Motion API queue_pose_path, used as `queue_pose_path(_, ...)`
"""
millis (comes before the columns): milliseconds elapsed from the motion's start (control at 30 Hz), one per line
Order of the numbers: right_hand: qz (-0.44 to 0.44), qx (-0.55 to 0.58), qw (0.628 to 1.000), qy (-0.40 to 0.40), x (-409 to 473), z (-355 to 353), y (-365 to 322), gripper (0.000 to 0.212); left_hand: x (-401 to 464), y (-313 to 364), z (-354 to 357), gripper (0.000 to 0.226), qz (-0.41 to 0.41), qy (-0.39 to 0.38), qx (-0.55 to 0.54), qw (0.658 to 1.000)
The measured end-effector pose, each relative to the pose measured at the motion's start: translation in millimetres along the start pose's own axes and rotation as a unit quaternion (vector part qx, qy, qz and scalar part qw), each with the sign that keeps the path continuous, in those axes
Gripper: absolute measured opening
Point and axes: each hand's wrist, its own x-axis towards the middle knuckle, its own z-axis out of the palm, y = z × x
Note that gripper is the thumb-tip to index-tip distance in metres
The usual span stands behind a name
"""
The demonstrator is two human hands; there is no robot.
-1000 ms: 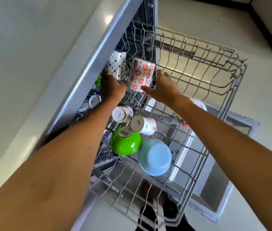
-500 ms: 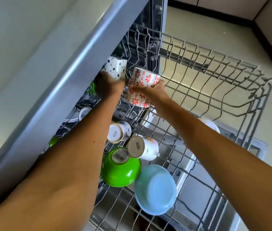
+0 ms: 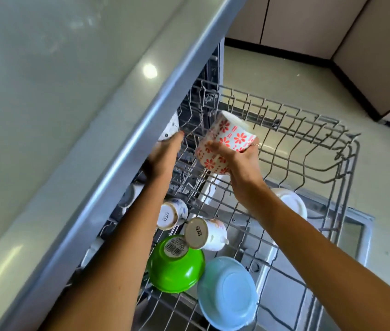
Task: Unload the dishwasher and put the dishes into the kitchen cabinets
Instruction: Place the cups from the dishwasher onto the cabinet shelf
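Observation:
My right hand (image 3: 241, 161) grips a white mug with red flowers (image 3: 227, 137), lifted above the pulled-out upper dishwasher rack (image 3: 308, 139). My left hand (image 3: 165, 156) reaches under the counter edge to a white mug with dark dots (image 3: 171, 126), which is mostly hidden; how the fingers lie on it does not show. Left in the rack, upside down, are two small white mugs (image 3: 172, 215) (image 3: 204, 232), a green bowl (image 3: 177, 266) and a light blue bowl (image 3: 228, 292).
The grey countertop (image 3: 58, 115) with its metal edge overhangs the rack on the left. A white dish (image 3: 289, 204) sits below the rack at right, above the open dishwasher door (image 3: 346, 235). Beige base cabinets (image 3: 308, 25) line the far side of the tiled floor.
My right hand has closed round the red-flowered mug and lifted it up out of the rack. My left hand has moved further under the counter edge with the dotted mug.

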Motion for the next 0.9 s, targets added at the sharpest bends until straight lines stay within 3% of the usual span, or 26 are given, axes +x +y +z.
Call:
queue_pose_path(100, -0.012, -0.009, 0.999, 0.034, -16, -14, -9, 0.074, -18, -1, 4, 0.068, 0.038, 0.005, 0.007, 0.999)
queue_pose_path(300, -0.056, -0.028, 0.993, 0.097, -57, -39, -44, 0.076, -55, -10, 24, 0.103, 0.056, -0.071, -0.045, 0.995)
queue_pose_path(433, -0.096, -0.059, 0.990, 0.082, -113, -52, -73, 0.075, -103, 4, 8, 0.097, 0.072, -0.097, -0.088, 0.989)
queue_pose_path(533, -0.078, -0.109, 0.988, 0.072, -176, -63, -87, 0.092, -160, 12, -24, 0.081, 0.080, -0.150, -0.121, 0.978)
queue_pose_path(700, -0.059, -0.137, 0.988, 0.046, -271, -82, -95, 0.095, -247, 4, -83, 0.073, 0.081, -0.200, -0.154, 0.964)
queue_pose_path(900, -0.053, -0.136, 0.989, -0.008, -323, -82, -107, 0.095, -306, 5, -140, 0.085, 0.098, -0.181, -0.122, 0.971)
